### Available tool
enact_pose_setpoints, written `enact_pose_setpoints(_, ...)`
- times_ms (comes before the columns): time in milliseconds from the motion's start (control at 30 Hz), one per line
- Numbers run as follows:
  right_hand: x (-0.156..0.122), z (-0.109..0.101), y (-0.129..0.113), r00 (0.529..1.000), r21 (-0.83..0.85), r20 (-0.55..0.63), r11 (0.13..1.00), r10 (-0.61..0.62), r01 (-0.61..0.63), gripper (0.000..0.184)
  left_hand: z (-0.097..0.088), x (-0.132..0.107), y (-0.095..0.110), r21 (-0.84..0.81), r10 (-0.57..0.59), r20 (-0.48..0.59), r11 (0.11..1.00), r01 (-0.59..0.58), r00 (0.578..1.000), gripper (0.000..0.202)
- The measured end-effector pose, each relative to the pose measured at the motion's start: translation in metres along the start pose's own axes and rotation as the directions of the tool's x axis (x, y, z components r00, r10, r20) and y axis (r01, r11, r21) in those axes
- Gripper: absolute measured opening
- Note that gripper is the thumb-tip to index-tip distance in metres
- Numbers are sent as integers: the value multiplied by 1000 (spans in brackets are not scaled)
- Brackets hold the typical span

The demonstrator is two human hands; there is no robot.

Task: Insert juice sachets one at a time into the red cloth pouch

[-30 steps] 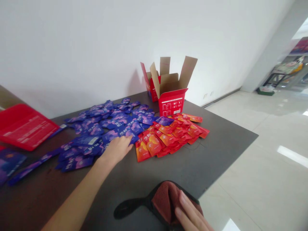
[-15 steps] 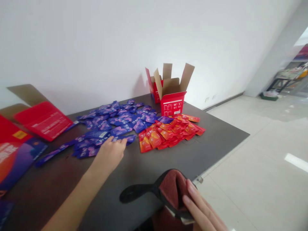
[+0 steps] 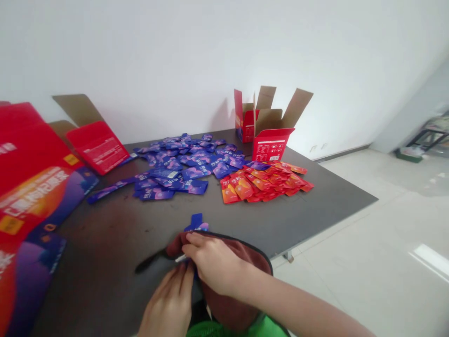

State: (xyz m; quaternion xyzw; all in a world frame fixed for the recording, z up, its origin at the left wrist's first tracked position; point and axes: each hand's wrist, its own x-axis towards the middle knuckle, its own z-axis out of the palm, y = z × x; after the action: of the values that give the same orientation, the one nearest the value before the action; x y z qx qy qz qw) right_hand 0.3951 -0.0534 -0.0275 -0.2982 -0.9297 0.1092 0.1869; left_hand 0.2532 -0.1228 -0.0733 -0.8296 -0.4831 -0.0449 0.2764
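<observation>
Item: blue foil sachet (image 3: 196, 223), held over the near part of the dark tabletop (image 3: 301, 220), between both hands. Top end pokes up past the rim of a black-edged maroon terry pad (image 3: 228, 304); the rest is hidden behind the fingers, so long axis looks approx. upright, full length not visible. R hand (image 3: 217, 262): fingers pressed together, curled over the pad rim, pinching at the sachet's base. L hand (image 3: 168, 304): fingers close together, raised beneath the rim; exact grip hidden, cannot tell. Status: loose blue sachets (image 3: 178, 168) in one heap w/ a long blue strip (image 3: 107, 193) beside it; orange-red sachets (image 3: 263, 185) in a separate heap to the right, well apart from the hands. Both heaps remain on the table, qty high — contents of the open red cartons (image 3: 271, 145) not visible. Flattened red printed cartons (image 3: 96, 147) lie at far left.
</observation>
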Motion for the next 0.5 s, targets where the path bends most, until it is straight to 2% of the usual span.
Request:
enact_pose_setpoints(100, 5, 14, 3, 999, -76, 48, 997, 1, 3, 17, 3, -1, -1, 47, 54, -19, 997, -53, 998, 48)
enact_pose_setpoints(267, 24, 18, 22, 994, -66, 108, 998, -9, 16, 19, 4, -2, -7, -11, 107, -68, 994, -108, 992, 48)
enact_pose_setpoints(400, 59, 21, 49, 988, -66, 134, 995, 77, -68, 24, 4, 5, -7, -92, 53, -49, 994, -58, 997, 46)
enact_pose_setpoints(500, 71, 14, 55, 986, -63, 99, 990, 135, -130, 27, -2, 16, -4, -124, -41, 24, 991, 44, 999, 45)
